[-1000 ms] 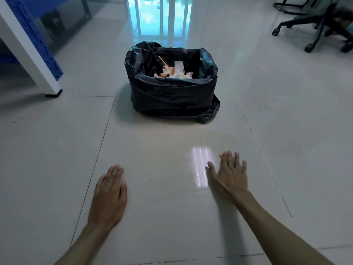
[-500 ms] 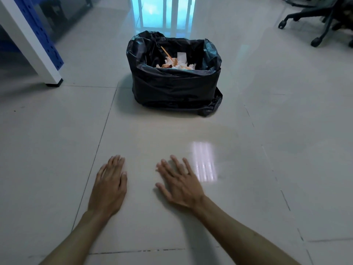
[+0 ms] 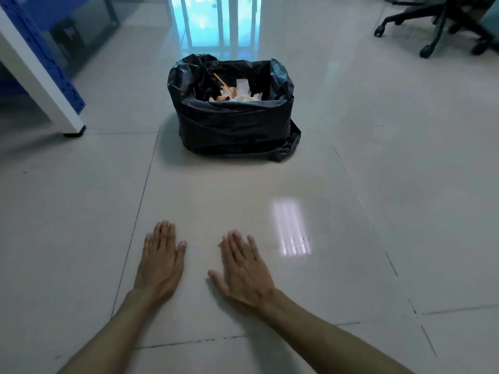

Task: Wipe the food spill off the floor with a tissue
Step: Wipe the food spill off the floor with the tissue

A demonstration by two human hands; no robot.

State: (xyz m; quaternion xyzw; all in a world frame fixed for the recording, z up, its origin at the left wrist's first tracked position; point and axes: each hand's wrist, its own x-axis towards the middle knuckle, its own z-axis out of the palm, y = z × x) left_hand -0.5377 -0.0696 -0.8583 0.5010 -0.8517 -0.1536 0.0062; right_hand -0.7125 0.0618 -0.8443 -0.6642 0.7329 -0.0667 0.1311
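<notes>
My left hand [image 3: 159,265] lies palm down on the pale tiled floor [image 3: 351,265], fingers together and holding nothing. My right hand [image 3: 244,268] lies flat beside it, a short gap apart, empty too. Straight ahead stands a bin lined with a black bag [image 3: 232,122]. Crumpled white tissues stained orange [image 3: 237,94] and a thin stick lie inside it. I see no tissue in either hand and no spill on the tiles around them.
A white and blue table leg [image 3: 46,76] stands at the far left. An office chair base on castors [image 3: 434,25] is at the far right. A glass door [image 3: 216,20] lies beyond the bin. A bright light reflection [image 3: 291,230] shines on the tile right of my hands.
My right hand has slid left across the floor, from beside the reflection to close beside my left hand. My left hand has stayed flat in place.
</notes>
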